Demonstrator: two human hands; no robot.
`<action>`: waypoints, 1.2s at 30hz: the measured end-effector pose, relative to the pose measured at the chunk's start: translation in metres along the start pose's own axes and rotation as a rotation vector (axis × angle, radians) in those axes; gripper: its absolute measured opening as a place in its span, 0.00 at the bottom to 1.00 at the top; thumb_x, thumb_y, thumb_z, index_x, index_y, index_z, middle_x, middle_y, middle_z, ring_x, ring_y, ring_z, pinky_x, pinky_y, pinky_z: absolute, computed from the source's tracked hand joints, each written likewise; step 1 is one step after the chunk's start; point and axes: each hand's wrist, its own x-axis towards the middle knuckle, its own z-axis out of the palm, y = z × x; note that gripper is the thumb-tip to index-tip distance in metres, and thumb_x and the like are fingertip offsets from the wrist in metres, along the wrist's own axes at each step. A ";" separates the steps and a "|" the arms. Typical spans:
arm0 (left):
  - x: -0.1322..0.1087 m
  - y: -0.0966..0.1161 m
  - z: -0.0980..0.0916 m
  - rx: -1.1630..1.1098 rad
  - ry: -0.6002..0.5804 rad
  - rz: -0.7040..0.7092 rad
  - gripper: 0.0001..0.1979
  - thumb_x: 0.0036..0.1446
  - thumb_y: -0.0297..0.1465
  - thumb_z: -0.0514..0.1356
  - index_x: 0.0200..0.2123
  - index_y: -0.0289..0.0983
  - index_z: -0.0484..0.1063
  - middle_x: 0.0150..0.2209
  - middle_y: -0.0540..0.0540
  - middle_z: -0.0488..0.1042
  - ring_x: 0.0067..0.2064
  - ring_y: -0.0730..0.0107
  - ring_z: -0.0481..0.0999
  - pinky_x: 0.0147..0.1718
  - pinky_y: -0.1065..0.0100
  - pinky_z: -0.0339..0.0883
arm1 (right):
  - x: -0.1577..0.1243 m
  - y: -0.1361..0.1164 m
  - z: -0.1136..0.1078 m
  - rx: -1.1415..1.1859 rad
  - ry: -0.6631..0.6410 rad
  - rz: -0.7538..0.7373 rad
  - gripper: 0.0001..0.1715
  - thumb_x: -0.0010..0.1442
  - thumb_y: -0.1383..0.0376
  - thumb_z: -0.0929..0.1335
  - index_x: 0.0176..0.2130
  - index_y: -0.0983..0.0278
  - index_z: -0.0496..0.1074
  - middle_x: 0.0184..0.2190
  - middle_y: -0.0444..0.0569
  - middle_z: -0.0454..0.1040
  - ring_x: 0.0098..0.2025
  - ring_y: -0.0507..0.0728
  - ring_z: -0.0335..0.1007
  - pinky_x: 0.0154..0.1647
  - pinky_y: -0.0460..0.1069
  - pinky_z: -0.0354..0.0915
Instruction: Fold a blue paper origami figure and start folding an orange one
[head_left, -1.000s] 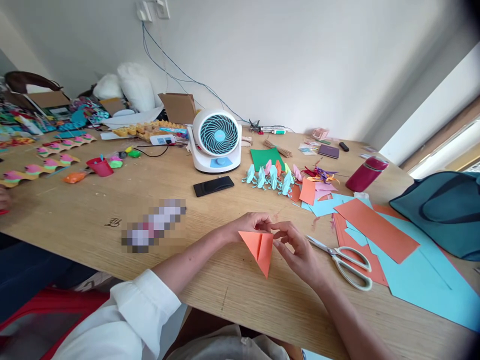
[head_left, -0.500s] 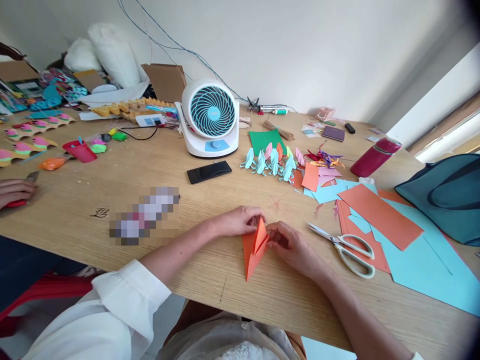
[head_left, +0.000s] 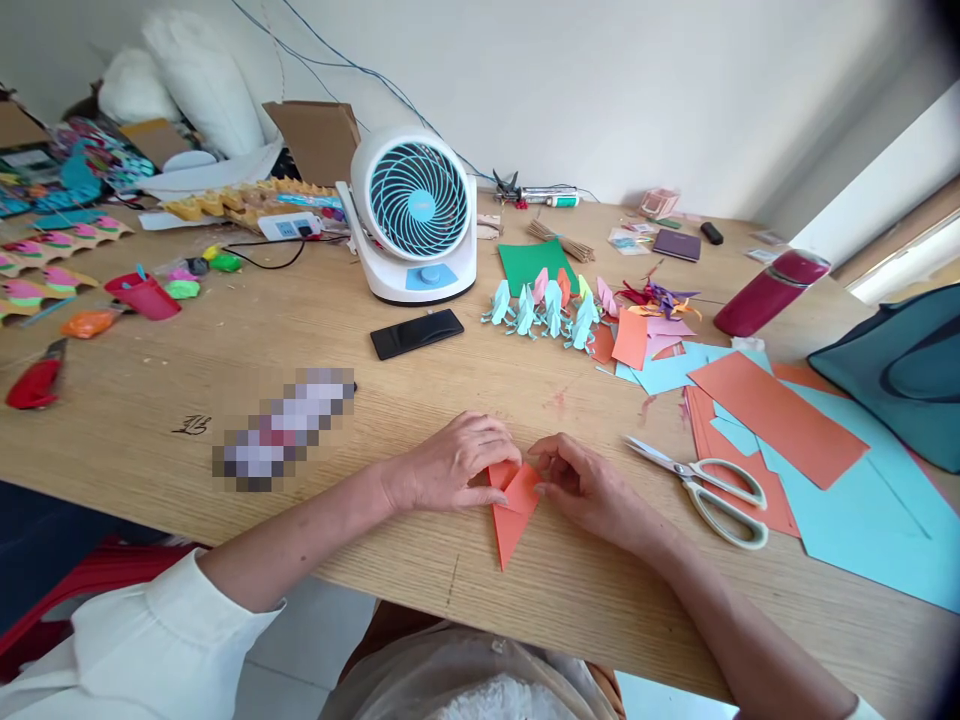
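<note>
A folded piece of orange paper [head_left: 513, 522] lies on the wooden table in front of me, one pointed end toward the near edge. My left hand [head_left: 457, 464] rests over its upper left part, thumb and fingers closed on the paper. On the other side, my right hand [head_left: 579, 484] pinches the right corner of the paper between curled fingers and thumb. Scissors with cream handles [head_left: 724, 502] lie partly spread to the right of my right hand, their blades pointing at it.
Behind stand a white fan [head_left: 420, 215], a black phone [head_left: 417, 334] and several folded paper figures [head_left: 553, 308]. Orange and blue sheets [head_left: 862, 520], a red bottle [head_left: 772, 292] and a teal bag [head_left: 900, 370] are at right. A red-handled cutter [head_left: 36, 380] lies far left.
My left hand has moved over the paper, and the raised orange flap now lies lower. The other person's hand at far left has gone from view, leaving the red tool on the table.
</note>
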 end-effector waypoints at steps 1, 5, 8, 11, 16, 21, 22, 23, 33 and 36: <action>-0.003 -0.003 0.003 -0.003 -0.016 -0.007 0.16 0.60 0.41 0.64 0.45 0.37 0.71 0.44 0.42 0.77 0.52 0.56 0.72 0.54 0.57 0.59 | 0.002 -0.002 -0.002 -0.020 -0.030 -0.002 0.18 0.59 0.70 0.67 0.49 0.59 0.67 0.35 0.43 0.67 0.31 0.51 0.62 0.31 0.47 0.61; -0.011 -0.008 0.008 -0.032 -0.055 0.005 0.14 0.61 0.41 0.63 0.42 0.37 0.72 0.45 0.42 0.76 0.50 0.58 0.72 0.53 0.58 0.60 | 0.015 -0.013 -0.011 -0.146 -0.180 0.005 0.14 0.57 0.67 0.70 0.44 0.60 0.70 0.35 0.44 0.66 0.31 0.51 0.62 0.32 0.47 0.60; -0.015 -0.007 0.010 -0.074 -0.047 0.024 0.15 0.62 0.42 0.61 0.43 0.36 0.71 0.46 0.40 0.75 0.50 0.59 0.73 0.53 0.58 0.61 | 0.026 -0.021 -0.016 -0.237 -0.267 0.027 0.16 0.53 0.68 0.72 0.43 0.61 0.70 0.35 0.44 0.66 0.32 0.52 0.63 0.32 0.47 0.59; -0.018 -0.006 0.013 -0.104 -0.015 0.016 0.18 0.61 0.44 0.61 0.45 0.35 0.68 0.47 0.38 0.75 0.50 0.58 0.72 0.53 0.58 0.63 | 0.037 -0.027 -0.018 -0.281 -0.349 0.033 0.16 0.52 0.69 0.72 0.42 0.62 0.70 0.37 0.46 0.67 0.33 0.52 0.64 0.33 0.47 0.60; -0.021 -0.007 0.015 -0.098 -0.014 0.013 0.22 0.60 0.47 0.61 0.46 0.35 0.68 0.46 0.38 0.74 0.48 0.58 0.72 0.51 0.59 0.64 | 0.053 -0.032 -0.021 -0.245 -0.470 -0.036 0.06 0.52 0.71 0.71 0.33 0.62 0.72 0.33 0.43 0.70 0.32 0.51 0.64 0.31 0.46 0.58; -0.019 -0.004 0.012 -0.019 -0.086 0.025 0.24 0.60 0.47 0.60 0.53 0.38 0.71 0.48 0.39 0.73 0.47 0.57 0.69 0.51 0.57 0.62 | 0.060 -0.037 -0.035 -0.180 -0.652 0.084 0.02 0.55 0.67 0.69 0.31 0.60 0.74 0.25 0.39 0.71 0.23 0.49 0.65 0.24 0.45 0.55; -0.017 -0.004 0.012 -0.006 -0.101 0.022 0.23 0.61 0.47 0.60 0.53 0.38 0.72 0.48 0.39 0.73 0.47 0.57 0.69 0.50 0.57 0.61 | 0.061 -0.037 -0.038 -0.146 -0.684 0.120 0.03 0.56 0.67 0.68 0.32 0.60 0.74 0.26 0.39 0.72 0.22 0.49 0.67 0.24 0.45 0.56; -0.016 -0.003 0.011 0.002 -0.112 0.021 0.23 0.61 0.47 0.59 0.51 0.39 0.73 0.48 0.39 0.72 0.47 0.57 0.69 0.50 0.57 0.61 | 0.061 -0.038 -0.040 -0.110 -0.715 0.152 0.04 0.56 0.67 0.68 0.33 0.60 0.74 0.27 0.40 0.73 0.22 0.49 0.69 0.24 0.45 0.57; 0.002 -0.004 0.014 -0.038 -0.096 0.021 0.12 0.64 0.40 0.60 0.40 0.37 0.75 0.41 0.43 0.74 0.42 0.63 0.69 0.45 0.62 0.60 | 0.035 -0.022 -0.038 -0.308 -0.542 0.014 0.06 0.55 0.69 0.68 0.28 0.60 0.75 0.31 0.44 0.74 0.29 0.53 0.67 0.28 0.48 0.57; 0.003 0.000 0.017 -0.031 -0.107 -0.016 0.11 0.63 0.38 0.60 0.39 0.36 0.75 0.39 0.44 0.73 0.41 0.64 0.69 0.43 0.63 0.60 | 0.025 -0.022 -0.040 -0.306 -0.504 -0.013 0.10 0.55 0.73 0.67 0.28 0.60 0.73 0.33 0.45 0.72 0.30 0.51 0.67 0.29 0.47 0.57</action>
